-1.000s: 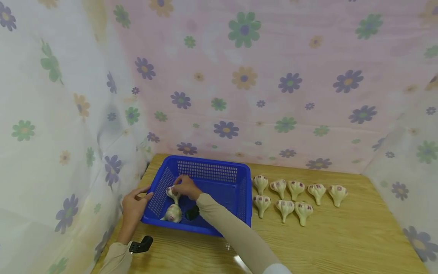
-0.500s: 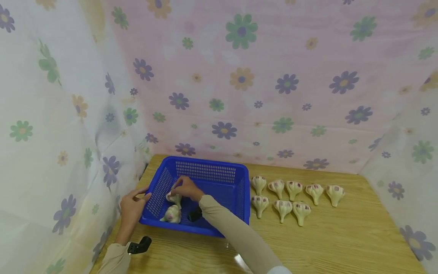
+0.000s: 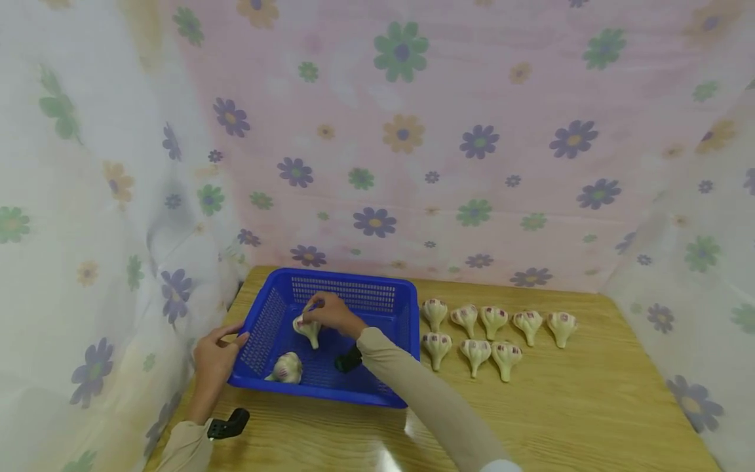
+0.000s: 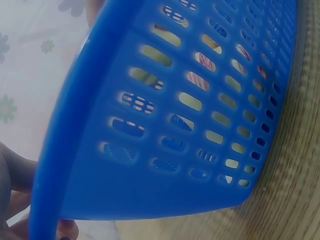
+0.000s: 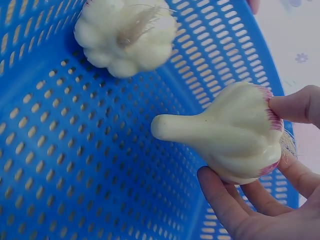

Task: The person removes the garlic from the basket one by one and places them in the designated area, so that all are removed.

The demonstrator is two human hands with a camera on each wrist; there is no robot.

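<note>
A blue plastic basket (image 3: 348,275) with slotted walls sits on the wooden table. My right hand (image 3: 336,313) reaches into it and holds a garlic bulb (image 5: 240,132) at its rooted end, thumb on one side and fingers on the other. The bulb's stem points down in the head view. Another garlic bulb (image 3: 288,368) lies in the basket's near left corner, its roots showing in the right wrist view. At the basket's left side, my left hand (image 3: 215,357) grips the rim; in the left wrist view its fingers (image 4: 17,172) are only partly visible.
Several garlic bulbs (image 3: 494,321) stand in two rows on the table (image 3: 566,406), right of the basket, stems toward me. Flowered sheets (image 3: 407,177) enclose the table at the back and both sides. Black wrist devices (image 3: 229,425) are on both arms.
My right hand has lifted the garlic bulb and shifted it rightward, away from the other bulb in the basket. The left hand stays at the rim. The head view has turned slightly right.
</note>
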